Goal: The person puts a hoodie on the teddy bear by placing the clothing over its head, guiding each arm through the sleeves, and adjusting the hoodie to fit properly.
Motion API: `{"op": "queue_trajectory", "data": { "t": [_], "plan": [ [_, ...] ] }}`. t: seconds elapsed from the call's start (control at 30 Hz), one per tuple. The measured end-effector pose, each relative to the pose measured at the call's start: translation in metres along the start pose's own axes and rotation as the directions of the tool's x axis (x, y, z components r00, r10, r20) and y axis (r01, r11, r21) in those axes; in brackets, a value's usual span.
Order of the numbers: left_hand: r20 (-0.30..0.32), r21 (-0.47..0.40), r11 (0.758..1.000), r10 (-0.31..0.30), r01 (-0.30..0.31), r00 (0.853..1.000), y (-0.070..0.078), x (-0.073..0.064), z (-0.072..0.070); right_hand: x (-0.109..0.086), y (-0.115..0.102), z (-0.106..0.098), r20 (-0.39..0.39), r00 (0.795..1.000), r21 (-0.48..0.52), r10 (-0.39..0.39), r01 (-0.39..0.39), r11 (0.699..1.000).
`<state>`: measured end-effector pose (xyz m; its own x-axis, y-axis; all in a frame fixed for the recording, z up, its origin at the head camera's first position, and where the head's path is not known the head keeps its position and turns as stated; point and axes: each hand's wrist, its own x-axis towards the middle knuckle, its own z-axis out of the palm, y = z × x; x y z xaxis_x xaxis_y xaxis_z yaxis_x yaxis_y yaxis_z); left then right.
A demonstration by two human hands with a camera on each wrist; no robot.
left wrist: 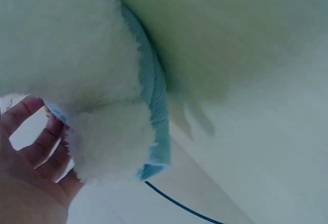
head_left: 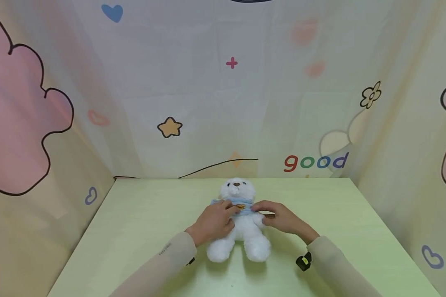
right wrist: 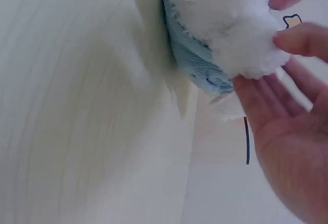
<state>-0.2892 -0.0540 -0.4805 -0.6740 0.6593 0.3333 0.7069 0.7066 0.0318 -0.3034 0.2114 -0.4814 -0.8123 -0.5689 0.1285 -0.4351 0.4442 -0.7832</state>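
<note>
A white plush teddy bear (head_left: 258,246) lies face up on the pale table, its legs toward me. Around its neck is a light blue scarf (head_left: 247,211) with a small yellow-brown patch. My left hand (head_left: 213,220) rests on the bear's chest and side, fingertips on the scarf by the patch. In the left wrist view its fingers (left wrist: 38,149) are fairly straight against the fur, and the thumb is hidden. On the other side, my right hand (head_left: 282,216) holds the bear's arm (right wrist: 251,52) between thumb and fingers, with a fingertip at the scarf's edge.
The light wood-grain table (head_left: 141,231) meets a printed cloth backdrop (head_left: 208,90) at its far edge. Similar cloth hangs along the left and right sides. A small black device (head_left: 304,261) is at my right wrist, below the sleeve.
</note>
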Motion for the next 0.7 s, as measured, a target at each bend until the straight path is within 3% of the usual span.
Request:
{"op": "queue_trajectory", "data": {
  "t": [0.1, 0.2, 0.4, 0.53, 0.7],
  "plan": [
    [0.069, -0.024, 0.998, -0.059, 0.061, 0.996, 0.001, 0.002, -0.003, -0.002, 0.005, 0.001, 0.009, 1.0, 0.001, 0.025, -0.025, 1.0],
    [0.12, -0.016, 0.997, -0.068, 0.07, 0.99, 0.002, 0.003, -0.002, -0.002, 0.007, 0.005, 0.001, 0.999, -0.044, 0.038, -0.038, 0.998],
    [0.147, 0.013, 0.998, -0.066, 0.065, 0.987, 0.003, 0.005, 0.0, 0.003, 0.003, 0.011, -0.032, 0.999, -0.18, -0.009, 0.003, 0.984],
    [0.179, 0.002, 0.995, -0.095, 0.096, 0.979, 0.004, 0.005, 0.0, 0.008, -0.001, 0.015, -0.043, 0.998, -0.296, -0.04, 0.025, 0.955],
    [0.208, 0.001, 0.994, -0.106, 0.108, 0.972, 0.003, 0.007, 0.002, 0.018, -0.007, 0.019, -0.058, 0.998, -0.384, -0.023, -0.001, 0.923]
  ]
}}
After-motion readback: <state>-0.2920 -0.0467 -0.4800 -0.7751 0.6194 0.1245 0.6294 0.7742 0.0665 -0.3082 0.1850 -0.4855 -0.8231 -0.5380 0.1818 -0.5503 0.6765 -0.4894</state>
